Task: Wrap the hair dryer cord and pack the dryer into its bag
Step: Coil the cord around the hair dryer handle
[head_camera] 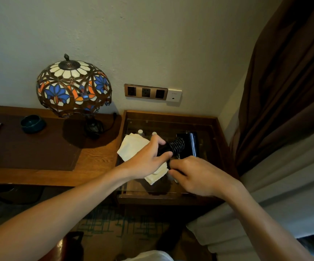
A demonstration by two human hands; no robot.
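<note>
Up close in the head view, the left hand [148,157] grips the handle of the black hair dryer [188,145], whose coiled cord [177,146] is wound around that handle. The right hand [195,174] pinches what seems to be the cord's loose end, fingers [175,173] clenched on it. Both hover over the cream bag [133,147] on the glass-topped worktop [171,191], right of the stained-glass lamp [73,87].
</note>
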